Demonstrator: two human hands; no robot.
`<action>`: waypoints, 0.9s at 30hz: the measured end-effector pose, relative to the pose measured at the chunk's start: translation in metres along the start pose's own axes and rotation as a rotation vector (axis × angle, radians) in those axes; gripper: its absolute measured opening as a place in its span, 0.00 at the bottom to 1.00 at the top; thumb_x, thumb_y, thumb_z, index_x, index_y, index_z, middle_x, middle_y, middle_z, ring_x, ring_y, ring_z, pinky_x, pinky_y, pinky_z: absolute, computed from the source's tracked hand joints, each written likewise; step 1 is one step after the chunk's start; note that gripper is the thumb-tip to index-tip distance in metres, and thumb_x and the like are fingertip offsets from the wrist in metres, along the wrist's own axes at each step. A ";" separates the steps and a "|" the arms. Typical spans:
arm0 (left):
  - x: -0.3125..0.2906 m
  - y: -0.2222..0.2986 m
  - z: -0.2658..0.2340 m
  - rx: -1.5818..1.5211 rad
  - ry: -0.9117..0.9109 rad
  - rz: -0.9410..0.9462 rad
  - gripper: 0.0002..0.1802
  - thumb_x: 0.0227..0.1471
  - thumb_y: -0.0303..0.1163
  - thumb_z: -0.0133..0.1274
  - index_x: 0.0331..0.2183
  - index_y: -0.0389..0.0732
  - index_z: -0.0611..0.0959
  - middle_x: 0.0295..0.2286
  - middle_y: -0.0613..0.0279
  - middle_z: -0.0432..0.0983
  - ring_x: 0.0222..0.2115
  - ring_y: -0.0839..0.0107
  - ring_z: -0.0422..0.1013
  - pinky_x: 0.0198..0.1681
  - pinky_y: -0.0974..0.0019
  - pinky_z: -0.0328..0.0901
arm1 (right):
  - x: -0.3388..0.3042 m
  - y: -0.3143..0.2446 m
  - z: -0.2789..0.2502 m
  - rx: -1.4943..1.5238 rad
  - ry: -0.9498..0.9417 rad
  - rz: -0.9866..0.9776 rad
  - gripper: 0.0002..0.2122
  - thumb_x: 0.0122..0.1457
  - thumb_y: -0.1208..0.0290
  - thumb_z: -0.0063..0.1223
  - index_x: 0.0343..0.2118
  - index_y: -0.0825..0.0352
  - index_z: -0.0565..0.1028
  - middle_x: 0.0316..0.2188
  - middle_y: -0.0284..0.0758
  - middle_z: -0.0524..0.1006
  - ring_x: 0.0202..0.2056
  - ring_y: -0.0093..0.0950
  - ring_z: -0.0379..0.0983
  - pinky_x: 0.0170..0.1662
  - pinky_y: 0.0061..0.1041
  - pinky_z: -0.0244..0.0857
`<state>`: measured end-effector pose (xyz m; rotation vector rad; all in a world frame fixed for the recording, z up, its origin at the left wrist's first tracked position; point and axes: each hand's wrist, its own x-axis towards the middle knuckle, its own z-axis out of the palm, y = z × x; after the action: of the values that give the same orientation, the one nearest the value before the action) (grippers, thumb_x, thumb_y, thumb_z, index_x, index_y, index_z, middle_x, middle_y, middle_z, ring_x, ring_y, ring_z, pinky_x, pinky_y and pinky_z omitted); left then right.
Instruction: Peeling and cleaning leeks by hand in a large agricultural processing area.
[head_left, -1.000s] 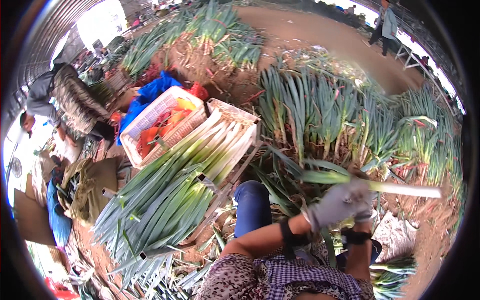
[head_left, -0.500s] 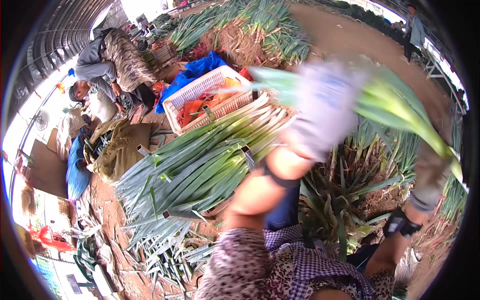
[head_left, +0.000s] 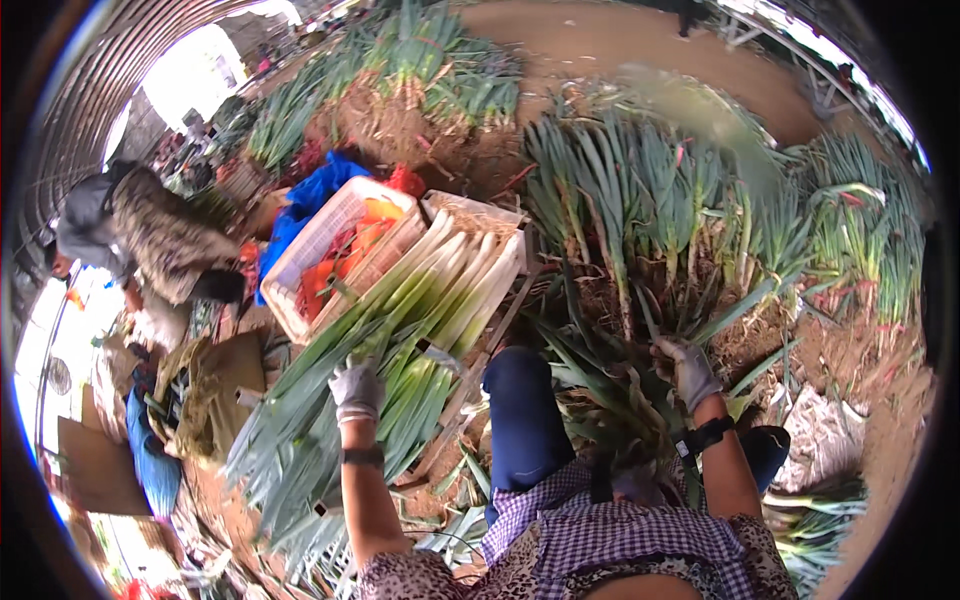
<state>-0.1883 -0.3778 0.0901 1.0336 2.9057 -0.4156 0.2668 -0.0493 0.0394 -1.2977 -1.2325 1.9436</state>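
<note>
The gloved left hand lies on the leaves of the pale-stemmed leeks, stacked just beside a pale crate; the gloved right hand is at the loose leeks; I cannot tell whether either grasps anything (any glove print is too small to read).

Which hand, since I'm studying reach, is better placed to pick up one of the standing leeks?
Probably the right hand: it is close to the standing leeks, while the left hand is over the laid-out leeks, across the blue-clad knee.
</note>
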 end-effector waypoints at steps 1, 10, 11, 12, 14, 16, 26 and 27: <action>0.008 0.019 -0.016 -0.051 0.041 0.023 0.37 0.46 0.46 0.62 0.58 0.50 0.72 0.49 0.50 0.72 0.50 0.47 0.69 0.51 0.45 0.64 | 0.006 0.007 -0.012 -0.023 0.060 0.018 0.12 0.61 0.62 0.57 0.44 0.63 0.79 0.34 0.28 0.80 0.35 0.20 0.75 0.34 0.22 0.71; 0.064 0.313 -0.109 -1.880 0.061 0.523 0.25 0.57 0.23 0.56 0.55 0.35 0.73 0.45 0.59 0.77 0.46 0.71 0.73 0.51 0.71 0.65 | 0.171 0.076 -0.008 -0.341 0.139 0.059 0.12 0.61 0.66 0.56 0.45 0.67 0.77 0.36 0.33 0.79 0.38 0.25 0.76 0.42 0.29 0.73; 0.077 0.336 -0.097 -1.898 0.096 0.555 0.21 0.60 0.22 0.52 0.55 0.34 0.72 0.46 0.64 0.76 0.46 0.77 0.72 0.50 0.73 0.66 | 0.196 0.087 0.000 -0.493 0.145 0.018 0.13 0.61 0.67 0.57 0.46 0.68 0.77 0.37 0.35 0.79 0.38 0.27 0.76 0.43 0.30 0.72; 0.086 0.353 -0.086 -1.949 -0.006 0.486 0.21 0.60 0.22 0.52 0.55 0.34 0.72 0.45 0.64 0.76 0.44 0.79 0.71 0.47 0.74 0.66 | 0.220 0.105 -0.007 -0.666 0.120 -0.070 0.15 0.61 0.66 0.57 0.47 0.69 0.77 0.37 0.36 0.80 0.39 0.28 0.76 0.43 0.31 0.72; 0.106 0.380 -0.068 -2.000 -0.189 0.352 0.20 0.61 0.23 0.51 0.55 0.34 0.72 0.44 0.64 0.75 0.42 0.80 0.70 0.44 0.76 0.67 | 0.270 0.131 -0.017 -0.734 0.138 -0.025 0.18 0.61 0.63 0.56 0.49 0.71 0.75 0.40 0.40 0.80 0.42 0.34 0.77 0.46 0.33 0.69; 0.115 0.387 -0.058 -1.974 -0.300 0.297 0.20 0.62 0.23 0.49 0.55 0.33 0.71 0.44 0.62 0.75 0.43 0.79 0.70 0.45 0.75 0.66 | 0.312 0.143 -0.028 -0.625 0.175 0.129 0.20 0.62 0.61 0.54 0.50 0.72 0.74 0.42 0.43 0.81 0.44 0.38 0.77 0.49 0.34 0.68; 0.138 0.401 -0.074 -1.821 -0.401 0.255 0.22 0.63 0.25 0.49 0.57 0.31 0.69 0.47 0.56 0.75 0.47 0.74 0.70 0.51 0.72 0.64 | 0.378 0.162 -0.027 -1.087 0.183 0.370 0.25 0.56 0.63 0.60 0.54 0.70 0.70 0.45 0.48 0.77 0.49 0.47 0.74 0.52 0.42 0.69; 0.138 0.403 -0.077 -1.772 -0.425 0.246 0.22 0.63 0.25 0.49 0.57 0.31 0.69 0.47 0.56 0.75 0.47 0.74 0.71 0.51 0.73 0.64 | 0.375 0.153 -0.032 -1.085 0.147 0.301 0.25 0.55 0.63 0.61 0.53 0.70 0.71 0.43 0.47 0.78 0.49 0.45 0.75 0.51 0.40 0.70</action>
<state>-0.0397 0.0264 0.0514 0.6544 1.5586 1.4225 0.1480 0.1854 -0.2705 -2.1672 -2.2336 1.2511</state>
